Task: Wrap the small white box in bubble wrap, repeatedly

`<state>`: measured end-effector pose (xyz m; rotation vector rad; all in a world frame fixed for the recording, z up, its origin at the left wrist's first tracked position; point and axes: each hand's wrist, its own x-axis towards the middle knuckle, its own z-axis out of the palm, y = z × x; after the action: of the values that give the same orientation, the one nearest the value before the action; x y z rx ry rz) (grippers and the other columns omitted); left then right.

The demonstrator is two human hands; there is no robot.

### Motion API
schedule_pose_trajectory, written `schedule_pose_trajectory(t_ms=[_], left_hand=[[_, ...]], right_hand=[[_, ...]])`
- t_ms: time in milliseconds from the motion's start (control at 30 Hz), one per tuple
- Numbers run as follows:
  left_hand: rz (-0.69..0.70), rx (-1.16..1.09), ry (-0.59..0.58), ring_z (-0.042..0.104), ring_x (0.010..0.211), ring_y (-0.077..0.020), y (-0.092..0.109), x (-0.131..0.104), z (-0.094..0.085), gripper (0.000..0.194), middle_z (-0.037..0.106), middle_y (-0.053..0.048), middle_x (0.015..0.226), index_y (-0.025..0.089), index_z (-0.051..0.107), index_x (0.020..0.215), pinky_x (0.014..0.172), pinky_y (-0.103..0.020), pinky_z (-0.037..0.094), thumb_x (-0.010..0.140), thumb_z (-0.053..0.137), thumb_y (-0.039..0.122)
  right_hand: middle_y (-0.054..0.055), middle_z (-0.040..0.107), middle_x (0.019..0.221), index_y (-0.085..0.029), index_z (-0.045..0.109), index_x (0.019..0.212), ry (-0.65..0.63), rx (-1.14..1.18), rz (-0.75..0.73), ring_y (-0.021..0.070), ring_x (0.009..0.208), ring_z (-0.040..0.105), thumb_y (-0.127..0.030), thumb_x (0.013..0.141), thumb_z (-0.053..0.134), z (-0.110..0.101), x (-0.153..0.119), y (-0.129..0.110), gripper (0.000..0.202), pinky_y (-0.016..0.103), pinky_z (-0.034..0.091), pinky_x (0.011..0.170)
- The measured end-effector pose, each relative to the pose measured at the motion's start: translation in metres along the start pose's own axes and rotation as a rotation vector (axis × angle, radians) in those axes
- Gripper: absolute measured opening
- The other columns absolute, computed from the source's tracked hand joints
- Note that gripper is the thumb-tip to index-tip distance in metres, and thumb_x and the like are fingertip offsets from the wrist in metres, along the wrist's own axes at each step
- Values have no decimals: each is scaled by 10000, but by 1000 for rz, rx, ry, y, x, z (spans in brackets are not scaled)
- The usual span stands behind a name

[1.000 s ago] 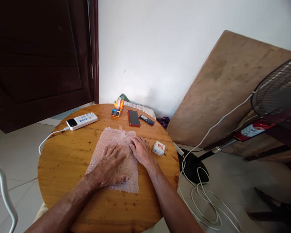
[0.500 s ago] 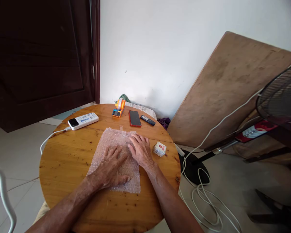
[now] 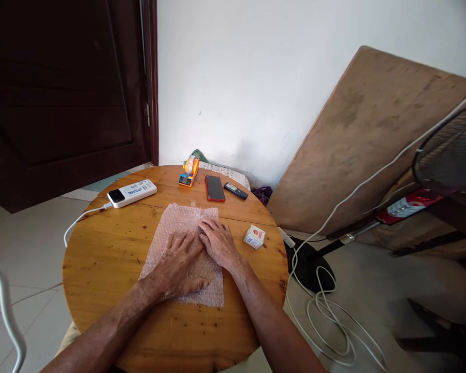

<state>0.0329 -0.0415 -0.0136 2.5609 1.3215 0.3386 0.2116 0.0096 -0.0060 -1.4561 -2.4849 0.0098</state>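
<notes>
The left hand point(image 3: 175, 267), fingers spread wide, and right hand point(image 3: 221, 246), fingers narrower, lie close together, apparently flattening the bubble wrap point(image 3: 178, 216).

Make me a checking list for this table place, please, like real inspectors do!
Surface: round wooden table, with dark knots.
Job's things: bubble wrap lies flat under both hands.
Clutter: white device, orange tape dispenser, red-edged phone, small dark gadget and little white box sit around the wrap.
Hands: left hand is palm down on the wrap, fingers spread; right hand is palm down beside it.
Cables: a white cable runs from the device over the table edge; another cable loops on the floor at right, maybe a tripping risk.
Surroundings: dark door, white wall, leaning board, fan.
</notes>
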Motion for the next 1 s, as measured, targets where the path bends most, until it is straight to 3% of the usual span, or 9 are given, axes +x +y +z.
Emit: schedule_pose_trajectory(t_ms=[267,600,1000], left_hand=[[17,-5,28,245,1456,-429,-5,-1,5,930,347,-198,1559,197,355,1509,1170,-645,149,739,677,607],[5,-15,80,259,1454,-399,-7,-3,4,690,397,-169,1529,219,547,1349,1181,-631,141,771,672,574],[-1,6,90,279,1438,-406,-12,-4,4,706,420,-187,1502,208,569,1326,1178,-632,129,790,605,666]], right_hand=[[92,583,1369,-226,598,1243,18,28,24,246,1254,503,-221,977,491,0,0,4,287,406,363,985],[92,638,1276,-198,639,1120,54,9,98,245,1144,558,-224,980,488,-1,0,14,207,387,360,940],[80,643,1263,-221,666,1095,170,55,117,252,1146,543,-191,937,491,-9,0,18,237,391,370,962]])
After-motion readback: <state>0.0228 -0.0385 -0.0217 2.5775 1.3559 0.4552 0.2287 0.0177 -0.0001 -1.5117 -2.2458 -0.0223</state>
